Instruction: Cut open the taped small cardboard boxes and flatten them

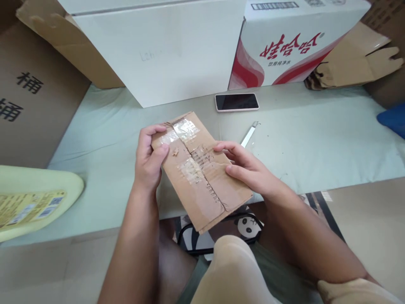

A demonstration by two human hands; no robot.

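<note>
Between my two hands is a small brown cardboard box (205, 185), tilted, with its front part over the table's near edge. Its upper face has a long seam, strips of clear tape and torn patches. My left hand (149, 156) grips the upper left side, thumb on the top face. On the right side, my right hand (243, 164) holds the box with thumb and fingers at the edge. Just beyond the right hand lies a box cutter (249, 134). A phone (237, 102) with a dark screen rests farther back.
A large white box (164, 50) and a white-and-red drinking water carton (281, 55) stand along the back of the green-covered table (316, 139). To the left are a light green bottle (38, 185) and a big cardboard box (31, 97). Folded cardboard (354, 67) lies back right.
</note>
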